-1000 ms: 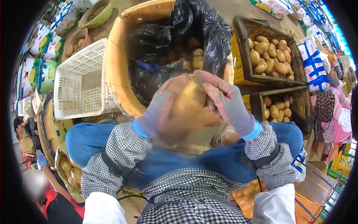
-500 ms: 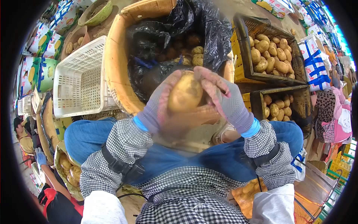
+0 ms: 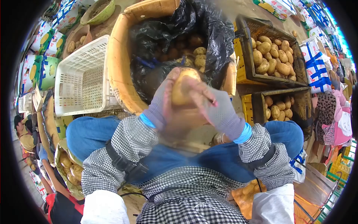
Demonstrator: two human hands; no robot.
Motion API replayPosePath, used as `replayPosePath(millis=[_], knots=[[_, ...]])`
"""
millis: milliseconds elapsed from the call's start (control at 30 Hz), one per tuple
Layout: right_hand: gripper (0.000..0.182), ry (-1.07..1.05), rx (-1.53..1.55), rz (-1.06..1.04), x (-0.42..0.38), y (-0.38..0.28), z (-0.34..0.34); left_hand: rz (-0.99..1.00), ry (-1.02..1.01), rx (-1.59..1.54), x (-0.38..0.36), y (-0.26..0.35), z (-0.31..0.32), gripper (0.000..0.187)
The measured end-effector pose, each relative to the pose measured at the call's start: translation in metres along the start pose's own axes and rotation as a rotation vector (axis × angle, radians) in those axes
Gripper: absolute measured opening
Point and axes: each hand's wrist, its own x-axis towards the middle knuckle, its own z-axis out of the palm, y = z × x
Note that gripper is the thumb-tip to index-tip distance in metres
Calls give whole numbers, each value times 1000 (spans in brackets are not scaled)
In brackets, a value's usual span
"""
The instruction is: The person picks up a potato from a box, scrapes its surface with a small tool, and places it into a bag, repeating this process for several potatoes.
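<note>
A large yellow potato [image 3: 182, 89] is held up over the near rim of a cardboard box [image 3: 121, 71] lined with black plastic [image 3: 220, 33]. My left hand [image 3: 166, 93], in a soiled grey glove, is closed round the potato's left side. Across its right side lie the fingers of my right hand [image 3: 209, 100], gloved the same way and blurred by motion; how they are bent is unclear. Inside the box, below and beyond my hands, are several potatoes [image 3: 200, 59].
An empty-looking white crate [image 3: 82, 80] stands left of the box. Two dark crates of potatoes [image 3: 274, 80] [image 3: 279, 89] are at the right. A sack of potatoes [image 3: 71, 168] and a co-worker's arm [image 3: 56, 177] are at lower left.
My right hand has slid left across the potato's face, its fingers now overlapping it. My left hand still holds the potato. The co-worker's arm at lower left has shifted.
</note>
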Motion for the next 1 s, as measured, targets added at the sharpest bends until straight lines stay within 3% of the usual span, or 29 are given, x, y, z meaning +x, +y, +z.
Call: replayPosePath(millis=[33, 100, 167, 233, 333, 400, 467, 567, 633, 700, 733, 800, 833, 933, 967, 1000], knots=[[38, 69, 14, -90, 3, 6, 1, 43, 94, 21, 1, -2, 2, 40], [37, 115, 68, -71, 7, 13, 1, 142, 408, 83, 4, -11, 9, 41], [36, 75, -39, -78, 3, 11, 0, 46, 40, -7, 1, -6, -8, 45], [35, -47, -293, -113, -10, 3, 3, 42, -97, 9, -2, -5, -15, 49], [34, 54, -61, -143, -2, 0, -2, 102, 63, 18, -5, -10, -6, 49], [34, 138, 73, 80, 6, -7, -8, 111, 88, 21, -8, -11, -1, 49], [35, 136, 83, 63, 3, -8, -9, 108, 75, 22, -10, -10, 0, 50], [34, 20, -68, -225, -15, 0, 2, 113, 65, 30, -13, -9, -2, 51], [32, 162, 153, -17, -6, 0, -3, 124, 103, 56, -13, -10, 3, 52], [32, 169, 210, 103, -3, -13, -8, 119, 160, 65, -14, -6, 19, 49], [32, 174, 239, 163, -2, -20, -11, 115, 75, 8, -12, -5, 24, 47], [35, 122, 175, 58, -10, -11, -11, 110, -93, -100, -11, -5, 34, 42], [37, 117, 160, 47, -10, -8, -14, 113, 24, -92, -16, -3, 44, 46], [43, 154, 205, 150, 0, -15, -30, 257, 339, 352, -10, -7, 46, 63], [45, 147, 206, 213, 3, -25, -35, 234, 364, 378, -10, -6, 52, 79], [47, 141, 208, 277, 5, -36, -39, 244, 368, 401, -9, -7, 53, 80]])
